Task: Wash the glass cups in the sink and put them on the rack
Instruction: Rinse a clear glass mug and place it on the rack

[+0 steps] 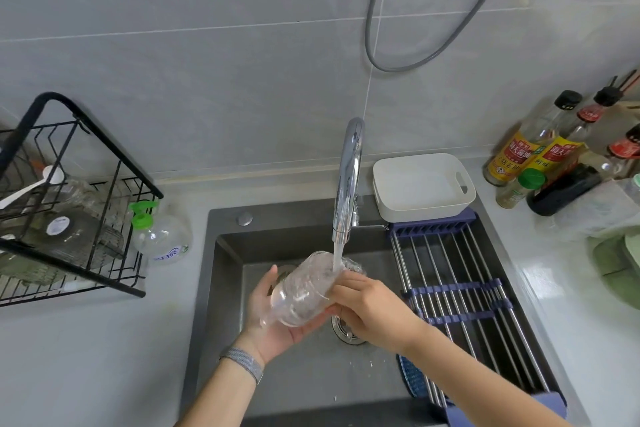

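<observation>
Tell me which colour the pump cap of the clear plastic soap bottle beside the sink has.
The pump cap is bright green, seen in the head view.

The black rack and sauce bottles run off-frame.

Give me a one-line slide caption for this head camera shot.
Both hands, left hand and right hand, rinse a glass cup under the running faucet over the sink.
</observation>
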Tool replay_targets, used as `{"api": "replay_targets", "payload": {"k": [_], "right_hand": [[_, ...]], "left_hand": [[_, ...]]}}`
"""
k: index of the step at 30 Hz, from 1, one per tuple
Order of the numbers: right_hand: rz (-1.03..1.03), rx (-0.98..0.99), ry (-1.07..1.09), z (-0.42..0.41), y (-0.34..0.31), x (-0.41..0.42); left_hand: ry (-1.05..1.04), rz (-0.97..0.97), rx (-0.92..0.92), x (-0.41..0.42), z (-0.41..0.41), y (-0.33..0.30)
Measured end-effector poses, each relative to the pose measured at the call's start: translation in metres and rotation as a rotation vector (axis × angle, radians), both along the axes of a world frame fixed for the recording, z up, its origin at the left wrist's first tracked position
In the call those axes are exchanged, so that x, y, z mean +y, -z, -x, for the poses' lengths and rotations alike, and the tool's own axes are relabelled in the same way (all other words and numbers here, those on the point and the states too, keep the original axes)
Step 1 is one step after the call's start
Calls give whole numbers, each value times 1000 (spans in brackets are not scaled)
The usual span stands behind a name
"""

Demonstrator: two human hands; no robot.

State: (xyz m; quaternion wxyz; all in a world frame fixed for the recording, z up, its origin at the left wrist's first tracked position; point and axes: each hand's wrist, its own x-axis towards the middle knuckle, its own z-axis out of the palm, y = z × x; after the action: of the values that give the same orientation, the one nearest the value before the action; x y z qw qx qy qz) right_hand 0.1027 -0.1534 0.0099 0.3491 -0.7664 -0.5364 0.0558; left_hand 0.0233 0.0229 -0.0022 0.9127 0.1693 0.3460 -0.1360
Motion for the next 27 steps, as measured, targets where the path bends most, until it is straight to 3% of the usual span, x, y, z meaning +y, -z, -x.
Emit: {"api": "replay_targets", "payload": {"k": [3, 6, 9, 12, 14, 22, 27], "right_hand": [[-84, 208, 184, 13, 3, 9], [-72, 215, 245, 22, 8, 14], [-75, 77, 142, 21, 7, 8], [32, -221, -39, 4, 14, -6], [95, -293, -44, -2, 17, -10], [7, 328, 184, 22, -3, 13], [103, 231, 142, 22, -2, 16]], "left_hand": [[-122, -30, 29, -7, 3, 6], [-134, -95, 24, -13, -3, 7], [-19, -206, 44, -12, -9, 5], [122, -228, 85, -8, -11, 2], [138, -214, 117, -6, -13, 5], [-33, -318, 32, -9, -12, 3], [31, -288, 73, -10, -16, -1]]}}
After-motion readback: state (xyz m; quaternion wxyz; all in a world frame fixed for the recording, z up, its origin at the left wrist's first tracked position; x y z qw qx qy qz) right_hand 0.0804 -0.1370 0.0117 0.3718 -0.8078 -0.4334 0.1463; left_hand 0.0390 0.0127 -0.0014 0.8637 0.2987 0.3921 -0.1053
